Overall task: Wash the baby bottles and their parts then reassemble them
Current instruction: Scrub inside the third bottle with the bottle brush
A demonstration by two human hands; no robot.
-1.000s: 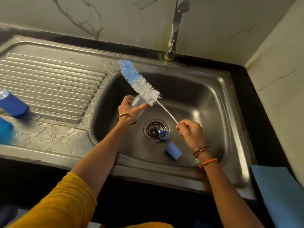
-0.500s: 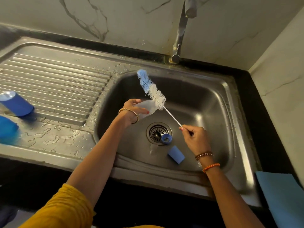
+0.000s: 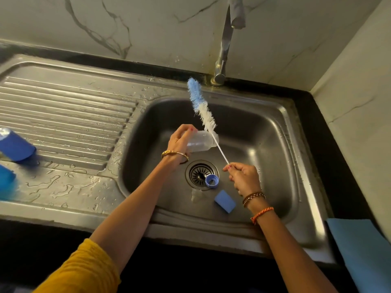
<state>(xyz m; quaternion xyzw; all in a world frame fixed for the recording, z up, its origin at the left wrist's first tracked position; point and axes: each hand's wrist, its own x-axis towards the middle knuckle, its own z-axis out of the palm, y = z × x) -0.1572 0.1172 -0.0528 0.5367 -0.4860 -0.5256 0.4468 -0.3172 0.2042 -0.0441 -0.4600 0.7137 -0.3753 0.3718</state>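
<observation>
Head view shows the clear baby bottle point(image 3: 202, 141) held on its side over the sink basin point(image 3: 275, 132), its mouth turned toward the right, probably so the brush can enter it. The left hand point(image 3: 179, 140) wraps its fingers around the bottle's base end. A bottle brush point(image 3: 202, 108) is outside the bottle, its blue-and-white bristles slanting up toward the tap point(image 3: 224, 51), its wire stem crossing just in front of the bottle's mouth. The right hand point(image 3: 243, 178) has its fingers pinched together on the lower end of that stem, a grip that likely allows fine steering.

On the basin floor lie a blue ring point(image 3: 211, 181) beside the drain point(image 3: 200, 173), a blue cap point(image 3: 224, 201) and a clear teat point(image 3: 196, 194), apparently waiting to be washed.

Compared with half a second ago, the brush head stands steeper and nearer the tap, and the bottle is more level.
</observation>
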